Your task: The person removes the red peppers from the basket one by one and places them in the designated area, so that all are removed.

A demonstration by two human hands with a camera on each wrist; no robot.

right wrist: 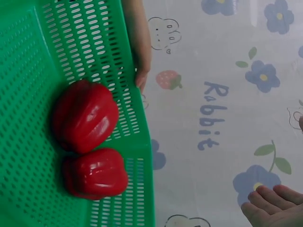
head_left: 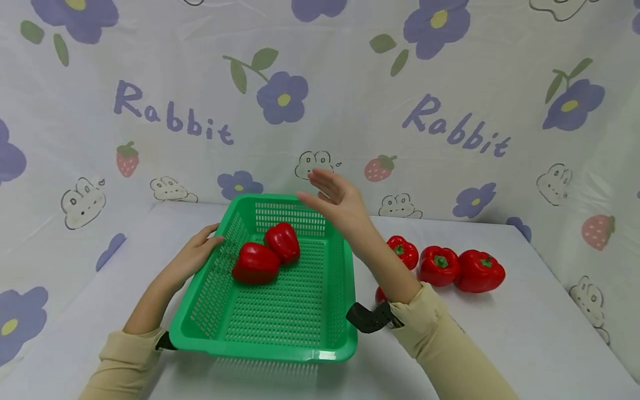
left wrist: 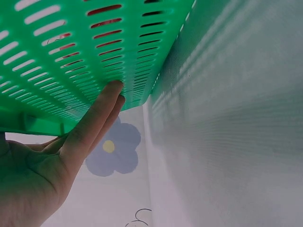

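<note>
Your left hand [head_left: 192,255] grips the basket [head_left: 280,322] at left; your right hand [head_left: 341,206], extended and empty, hovers near its far-right corner. Two peppers [head_left: 256,264] lie inside, loose peppers [head_left: 480,273] rightward.

White tabletop [head_left: 540,333]; green basket [head_left: 265,354] standing on it; right of basket, four red peppers [head_left: 439,272], one mostly hidden.

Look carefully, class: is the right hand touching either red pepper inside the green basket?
Apart. The right wrist view shows patterned cloth and the green basket's rim between the right hand and both red peppers inside.
</note>
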